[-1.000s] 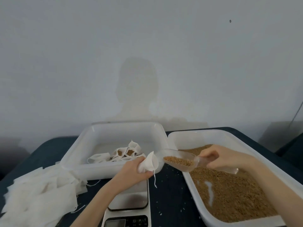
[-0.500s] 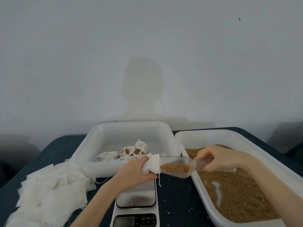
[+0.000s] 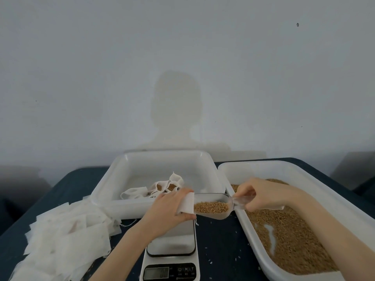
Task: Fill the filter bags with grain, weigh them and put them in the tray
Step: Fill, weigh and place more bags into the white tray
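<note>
My left hand (image 3: 170, 207) grips a white filter bag (image 3: 186, 203), fingers curled round it, holding it above the far edge of the scale (image 3: 171, 246). The bag is thin and pale; its mouth faces right, its long axis roughly level. My right hand (image 3: 261, 194) pinches the handle of a clear scoop (image 3: 213, 205), whose bowl carries brown grain (image 3: 210, 205). The scoop lies left to right, its open end pointing into the bag mouth and touching it. Beyond the scale sits a tray (image 3: 142, 159) with a few filled bags (image 3: 160, 186). Right of the scale, a bin (image 3: 229, 169) holds grain. Left of the scale lies a pile of empty bags (image 3: 60, 238).
</note>
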The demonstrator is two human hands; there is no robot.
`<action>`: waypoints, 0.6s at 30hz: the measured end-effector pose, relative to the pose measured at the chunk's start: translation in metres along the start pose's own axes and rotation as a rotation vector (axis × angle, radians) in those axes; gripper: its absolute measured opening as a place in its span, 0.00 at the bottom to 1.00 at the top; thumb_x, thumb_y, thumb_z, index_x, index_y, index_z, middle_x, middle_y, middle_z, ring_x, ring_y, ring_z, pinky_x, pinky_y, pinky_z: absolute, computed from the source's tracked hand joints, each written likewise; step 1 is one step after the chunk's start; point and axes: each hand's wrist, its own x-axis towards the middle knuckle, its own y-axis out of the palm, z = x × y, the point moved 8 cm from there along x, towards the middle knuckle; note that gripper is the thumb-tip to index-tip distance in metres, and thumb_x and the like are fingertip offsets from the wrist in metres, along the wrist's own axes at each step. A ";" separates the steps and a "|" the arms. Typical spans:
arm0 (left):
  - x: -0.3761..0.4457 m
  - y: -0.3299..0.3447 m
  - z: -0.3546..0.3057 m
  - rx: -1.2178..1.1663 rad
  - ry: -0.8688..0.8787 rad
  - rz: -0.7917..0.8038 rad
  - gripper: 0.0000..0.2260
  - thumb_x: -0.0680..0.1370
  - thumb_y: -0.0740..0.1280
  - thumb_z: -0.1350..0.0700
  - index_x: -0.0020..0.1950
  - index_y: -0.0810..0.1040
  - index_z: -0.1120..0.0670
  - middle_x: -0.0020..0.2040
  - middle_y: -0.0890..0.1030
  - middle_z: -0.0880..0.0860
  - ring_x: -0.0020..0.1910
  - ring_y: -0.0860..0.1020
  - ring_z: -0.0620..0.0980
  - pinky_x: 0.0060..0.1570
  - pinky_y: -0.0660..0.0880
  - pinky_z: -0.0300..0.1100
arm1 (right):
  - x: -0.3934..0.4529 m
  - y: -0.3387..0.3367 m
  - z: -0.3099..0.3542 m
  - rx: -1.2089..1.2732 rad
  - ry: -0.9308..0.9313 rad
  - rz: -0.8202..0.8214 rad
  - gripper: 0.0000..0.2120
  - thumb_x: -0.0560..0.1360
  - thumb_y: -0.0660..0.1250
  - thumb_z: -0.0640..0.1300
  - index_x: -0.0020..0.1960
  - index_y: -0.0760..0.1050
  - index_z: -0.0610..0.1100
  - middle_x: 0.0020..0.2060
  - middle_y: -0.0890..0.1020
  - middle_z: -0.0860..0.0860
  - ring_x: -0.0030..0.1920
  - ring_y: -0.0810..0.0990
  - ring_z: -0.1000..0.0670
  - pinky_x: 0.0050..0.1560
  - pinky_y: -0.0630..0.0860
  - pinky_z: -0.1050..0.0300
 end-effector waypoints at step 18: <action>-0.001 0.023 0.005 -0.291 -0.220 -0.007 0.24 0.72 0.70 0.41 0.65 0.66 0.43 0.54 0.74 0.41 0.51 0.72 0.39 0.48 0.68 0.33 | 0.005 -0.042 0.083 -0.794 -0.045 -0.468 0.16 0.71 0.64 0.46 0.58 0.80 0.55 0.50 0.83 0.57 0.53 0.79 0.53 0.63 0.72 0.53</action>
